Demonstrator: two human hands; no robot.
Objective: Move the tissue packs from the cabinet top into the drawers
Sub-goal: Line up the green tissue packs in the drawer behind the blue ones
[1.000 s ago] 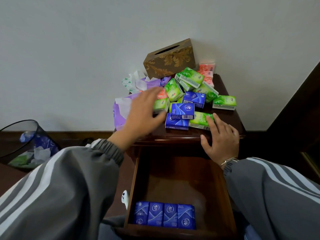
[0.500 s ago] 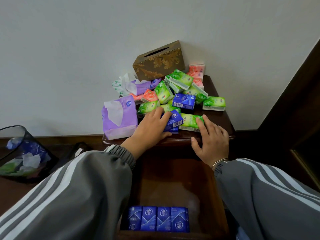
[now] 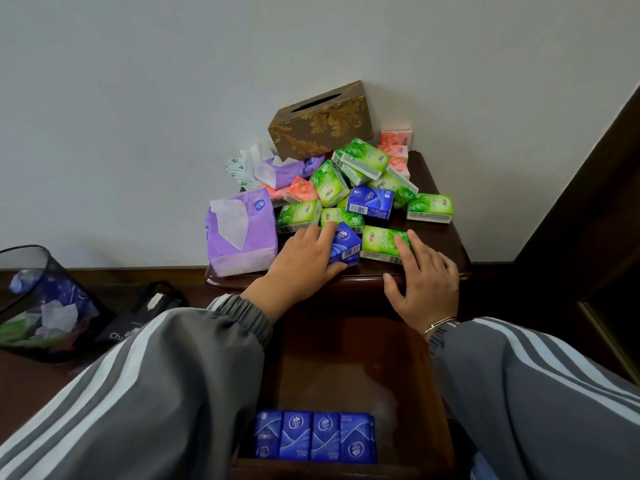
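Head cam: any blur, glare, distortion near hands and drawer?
Head view: left hand, gripping a blue pack, and right hand sharp, no motion blur; wide-angle balloons the sleeves; glare on the cabinet top front edge; drawer dim, its row of packs readable.

The tissue box (image 3: 320, 121) is showing olive-brown with gold leaf scrolls. The green packs (image 3: 429, 207) are glowing lime with white edges; the pink packs (image 3: 301, 192) are showing coral with paler flowers, perhaps roses. The blue pack (image 3: 344, 245) is showing royal blue with a white emblem and barcode. The drawer packs (image 3: 315, 436) are carrying pale wave lines on blue. The soft pack (image 3: 242, 237) is showing lilac around white tissue. The sleeves (image 3: 138, 393) are showing grey with white stripes, and the cabinet top (image 3: 446, 251) dark red-brown.
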